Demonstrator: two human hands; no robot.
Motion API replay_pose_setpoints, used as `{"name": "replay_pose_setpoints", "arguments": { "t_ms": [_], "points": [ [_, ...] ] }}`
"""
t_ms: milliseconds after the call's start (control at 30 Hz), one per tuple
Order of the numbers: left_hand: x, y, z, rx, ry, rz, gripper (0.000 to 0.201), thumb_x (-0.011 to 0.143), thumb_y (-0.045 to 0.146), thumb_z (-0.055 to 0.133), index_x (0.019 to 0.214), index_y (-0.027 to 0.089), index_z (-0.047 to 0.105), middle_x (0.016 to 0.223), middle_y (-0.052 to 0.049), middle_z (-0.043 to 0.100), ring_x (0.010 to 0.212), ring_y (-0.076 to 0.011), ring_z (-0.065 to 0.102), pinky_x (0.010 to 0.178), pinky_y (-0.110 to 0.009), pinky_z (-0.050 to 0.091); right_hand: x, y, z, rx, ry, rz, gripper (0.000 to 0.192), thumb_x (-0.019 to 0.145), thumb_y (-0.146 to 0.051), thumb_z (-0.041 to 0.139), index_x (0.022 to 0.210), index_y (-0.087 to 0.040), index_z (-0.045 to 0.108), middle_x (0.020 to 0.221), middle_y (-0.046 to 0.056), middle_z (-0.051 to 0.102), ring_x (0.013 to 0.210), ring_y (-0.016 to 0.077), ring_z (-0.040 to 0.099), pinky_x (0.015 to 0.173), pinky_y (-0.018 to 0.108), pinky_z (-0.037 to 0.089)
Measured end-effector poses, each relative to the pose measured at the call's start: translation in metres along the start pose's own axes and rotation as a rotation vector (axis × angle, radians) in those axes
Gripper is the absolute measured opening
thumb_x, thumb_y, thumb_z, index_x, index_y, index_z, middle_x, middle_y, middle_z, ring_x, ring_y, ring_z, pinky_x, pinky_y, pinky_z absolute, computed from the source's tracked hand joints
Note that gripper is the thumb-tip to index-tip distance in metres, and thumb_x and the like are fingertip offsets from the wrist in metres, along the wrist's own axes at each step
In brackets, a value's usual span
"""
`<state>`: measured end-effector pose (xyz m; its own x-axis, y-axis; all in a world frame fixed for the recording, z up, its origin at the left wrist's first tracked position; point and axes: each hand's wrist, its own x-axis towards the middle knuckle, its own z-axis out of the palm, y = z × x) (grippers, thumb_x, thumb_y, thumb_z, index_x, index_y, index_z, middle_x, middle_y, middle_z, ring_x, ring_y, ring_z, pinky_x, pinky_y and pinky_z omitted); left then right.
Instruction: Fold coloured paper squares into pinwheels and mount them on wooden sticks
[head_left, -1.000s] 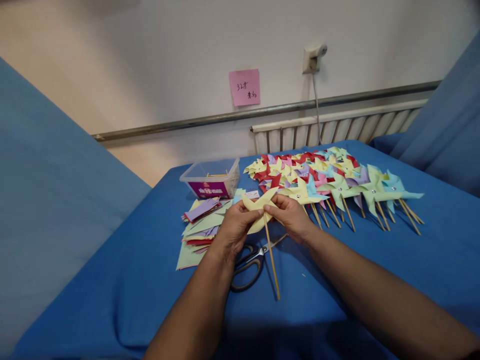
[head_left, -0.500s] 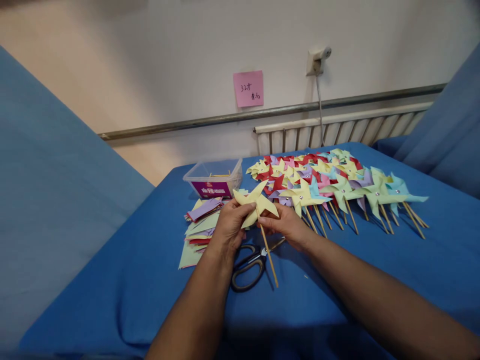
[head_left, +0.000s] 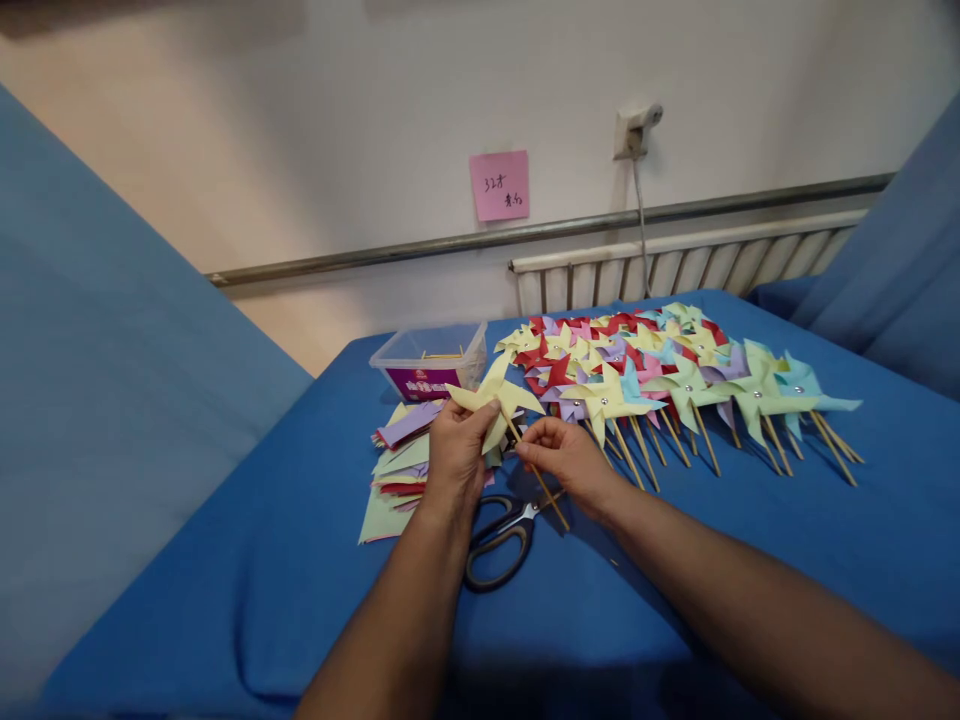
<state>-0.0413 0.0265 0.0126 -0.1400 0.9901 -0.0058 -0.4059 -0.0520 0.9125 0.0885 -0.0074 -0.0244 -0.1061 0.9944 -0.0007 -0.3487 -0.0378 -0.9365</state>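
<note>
A pale yellow paper pinwheel (head_left: 501, 385) on a thin wooden stick is held up over the table, its stick slanting down to the right. My left hand (head_left: 461, 445) pinches it at the middle, the thumb lying across the paper. Just below the blades, my right hand (head_left: 562, 455) has thumb and fingers closed at the stick; the exact grip is partly hidden. Under the stick lies a pair of black-handled scissors (head_left: 504, 545), blades pointing right. Beside my left hand is a pile of coloured paper pieces (head_left: 397, 470).
Many finished pinwheels (head_left: 686, 390) in mixed colours lie in rows at the right. Behind the paper stands a clear plastic box (head_left: 427, 380) with a few sticks inside. A blue cloth (head_left: 300, 560) covers the table, with a radiator (head_left: 600, 280) along the wall behind.
The pinwheel has shifted slightly left and turned, its stick now more slanted to the right. My right hand has moved off the blades to the stick.
</note>
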Motion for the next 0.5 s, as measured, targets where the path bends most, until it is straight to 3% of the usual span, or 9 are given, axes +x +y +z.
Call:
{"name": "replay_pose_setpoints", "arguments": {
  "t_ms": [267, 500],
  "points": [
    [-0.008, 0.008, 0.002, -0.021, -0.072, 0.039, 0.037, 0.059, 0.030, 0.086, 0.089, 0.015, 0.070, 0.083, -0.004, 0.074, 0.074, -0.0152, 0.068, 0.075, -0.028, 0.050, 0.002, -0.003, 0.001, 0.022, 0.097, -0.067, 0.032, 0.063, -0.045, 0.083, 0.070, -0.020, 0.064, 0.061, -0.002, 0.064, 0.058, 0.0130, 0.057, 0.059, 0.027, 0.044],
    [-0.006, 0.013, 0.000, 0.005, 0.098, 0.097, 0.033, 0.062, 0.030, 0.083, 0.090, 0.018, 0.070, 0.105, -0.006, 0.073, 0.089, -0.0138, 0.065, 0.076, -0.024, 0.046, 0.002, -0.002, -0.001, 0.235, 0.087, 0.020, 0.038, 0.061, -0.046, 0.087, 0.079, -0.020, 0.069, 0.073, 0.000, 0.069, 0.063, 0.0120, 0.060, 0.064, 0.027, 0.047]
  ]
}}
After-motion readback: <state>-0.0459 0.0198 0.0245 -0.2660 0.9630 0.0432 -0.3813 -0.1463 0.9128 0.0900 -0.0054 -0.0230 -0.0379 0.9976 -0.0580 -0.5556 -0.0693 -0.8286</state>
